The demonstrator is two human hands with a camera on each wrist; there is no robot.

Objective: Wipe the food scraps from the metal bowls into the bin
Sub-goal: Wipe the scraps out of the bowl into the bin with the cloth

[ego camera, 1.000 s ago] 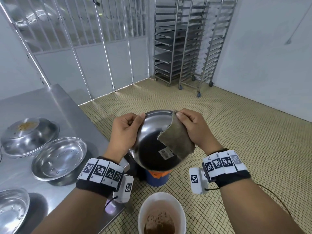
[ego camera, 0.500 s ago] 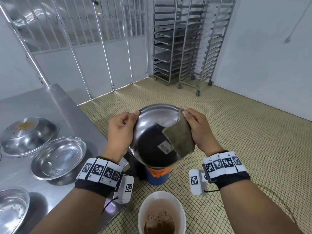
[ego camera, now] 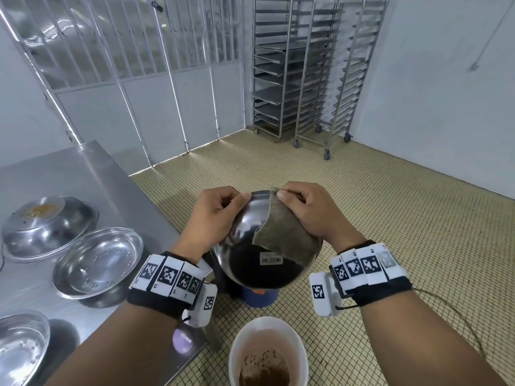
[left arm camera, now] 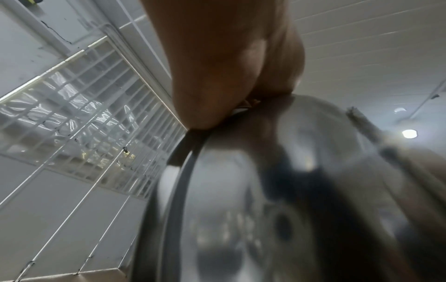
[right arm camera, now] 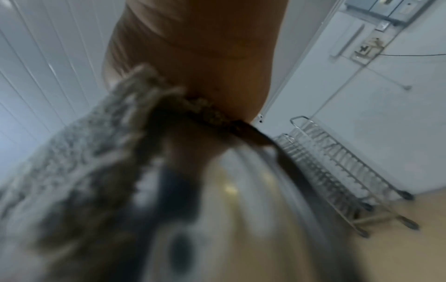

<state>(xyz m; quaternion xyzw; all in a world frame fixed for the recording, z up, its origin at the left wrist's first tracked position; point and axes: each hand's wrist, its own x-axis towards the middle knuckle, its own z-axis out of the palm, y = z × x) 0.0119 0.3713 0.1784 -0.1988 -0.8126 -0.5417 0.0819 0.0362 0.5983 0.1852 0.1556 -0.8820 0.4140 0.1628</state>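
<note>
Head view, bowls [ego camera: 97, 263] on table [ego camera: 83, 174], racks [ego camera: 301, 65]

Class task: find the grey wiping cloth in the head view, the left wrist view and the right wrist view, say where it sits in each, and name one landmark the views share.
Head: the cloth is at centre, draped over the held bowl, pinched by the right hand.
Left wrist: a blurred strip at the right edge.
Right wrist: it fills the lower left.
Shared landmark: the held bowl.
</note>
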